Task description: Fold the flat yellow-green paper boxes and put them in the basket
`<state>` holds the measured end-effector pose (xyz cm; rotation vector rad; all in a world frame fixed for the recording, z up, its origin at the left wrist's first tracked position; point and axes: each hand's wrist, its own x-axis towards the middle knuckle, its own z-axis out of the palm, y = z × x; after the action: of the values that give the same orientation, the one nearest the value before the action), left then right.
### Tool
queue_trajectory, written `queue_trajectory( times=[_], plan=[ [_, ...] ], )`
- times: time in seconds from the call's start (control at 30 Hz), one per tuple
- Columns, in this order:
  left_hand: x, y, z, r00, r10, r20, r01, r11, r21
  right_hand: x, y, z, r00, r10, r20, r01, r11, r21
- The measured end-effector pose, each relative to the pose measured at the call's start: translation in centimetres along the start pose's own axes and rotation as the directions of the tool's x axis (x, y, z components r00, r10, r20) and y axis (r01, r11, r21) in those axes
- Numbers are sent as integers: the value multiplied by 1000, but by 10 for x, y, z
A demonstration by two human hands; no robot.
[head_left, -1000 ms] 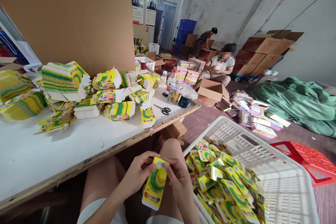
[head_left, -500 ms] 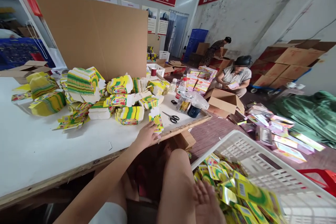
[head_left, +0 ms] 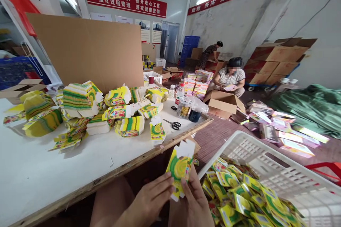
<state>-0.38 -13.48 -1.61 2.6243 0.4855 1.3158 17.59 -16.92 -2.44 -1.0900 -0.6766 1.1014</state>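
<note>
A yellow-and-green printed carton (head_left: 179,166) with white flaps standing up at its top is held above my lap, off the table's edge. My left hand (head_left: 154,195) grips its left side, fingers lying across the lower front. On the other side, my right hand (head_left: 195,197) pinches the lower right edge with the thumb in front. To the right, a white plastic crate (head_left: 249,149) holds a heap of yellow-green packets (head_left: 239,198). Another small carton (head_left: 157,131) lies by the table edge, near stacks of flattened cartons (head_left: 129,126).
Black-handled scissors (head_left: 174,125), a clear jar (head_left: 183,108), a dark mug (head_left: 195,115) and bottles stand at the white table's (head_left: 80,170) right end. A large cardboard sheet (head_left: 87,49) rises behind the stacks. Two other people work beyond, beside an open cardboard box (head_left: 222,104) and stacked boxes.
My left hand has drawn back from the table's edge to my lap. My right hand has come up from beside the crate. Both now hold a carton between them.
</note>
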Motion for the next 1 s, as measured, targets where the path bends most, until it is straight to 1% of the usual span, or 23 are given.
queue_trajectory(
  times=[0.03, 0.07, 0.1, 0.13, 0.17, 0.2, 0.23, 0.27, 0.3, 0.33, 0.37, 0.4, 0.43, 0.5, 0.57, 0.7, 0.8, 0.87, 0.9, 1.0],
  plan=[
    [-6, 8, 2, 999, -52, -1, 51, 995, -90, -1, 0, 3, 1000, 21, -7, -21, 1000, 3],
    [-10, 13, 3, 985, -168, -35, 159, 970, -181, -3, 1, 5, 999, 46, -12, -46, 999, 11],
    [-11, 15, 3, 942, -322, -91, 285, 914, -290, -5, 2, 7, 997, 76, -13, -75, 997, 28],
    [-9, 16, 2, 861, -491, -132, 400, 815, -420, -8, 3, 10, 994, 105, -2, -105, 993, 48],
    [-6, 16, 0, 750, -649, -123, 487, 669, -562, -11, 5, 13, 991, 132, 20, -133, 989, 71],
    [0, 16, -2, 631, -774, -53, 534, 483, -694, -14, 6, 16, 986, 156, 57, -161, 983, 89],
    [6, 16, -4, 531, -845, 62, 542, 283, -791, -17, 7, 19, 979, 178, 100, -187, 977, 100],
    [12, 16, -6, 466, -865, 184, 521, 100, -848, -19, 9, 23, 971, 191, 143, -207, 973, 103],
    [17, 17, -8, 432, -855, 287, 488, -46, -872, -22, 9, 26, 964, 197, 180, -217, 971, 102],
    [21, 18, -9, 417, -832, 366, 459, -154, -875, -24, 9, 28, 959, 196, 203, -219, 971, 96],
    [22, 20, -10, 412, -813, 412, 433, -223, -873, -25, 9, 30, 958, 192, 212, -214, 973, 90],
    [22, 22, -11, 415, -798, 436, 415, -260, -872, -26, 9, 32, 961, 182, 209, -203, 976, 82],
    [22, 24, -12, 421, -788, 449, 407, -278, -870, -27, 9, 33, 965, 170, 201, -188, 979, 73],
    [19, 26, -13, 414, -793, 447, 416, -271, -868, -28, 9, 34, 969, 153, 194, -166, 985, 52],
    [17, 26, -14, 383, -820, 425, 441, -242, -864, -29, 10, 35, 966, 150, 212, -161, 986, 36],
    [17, 24, -12, 305, -871, 385, 496, -200, -845, -33, 13, 37, 955, 172, 241, -179, 984, 8],
    [15, 24, -6, 277, -902, 331, 559, -129, -819, -37, 14, 36, 958, 198, 206, -200, 980, -7],
    [14, 24, -2, 274, -911, 308, 612, -82, -786, -38, 13, 35, 966, 198, 165, -196, 980, -29],
    [13, 25, 0, 282, -911, 302, 637, -58, -769, -38, 12, 34, 972, 185, 145, -179, 983, -49],
    [12, 25, 3, 333, -897, 290, 669, 9, -743, -36, 8, 31, 992, 83, 90, -69, 987, -147]
  ],
)
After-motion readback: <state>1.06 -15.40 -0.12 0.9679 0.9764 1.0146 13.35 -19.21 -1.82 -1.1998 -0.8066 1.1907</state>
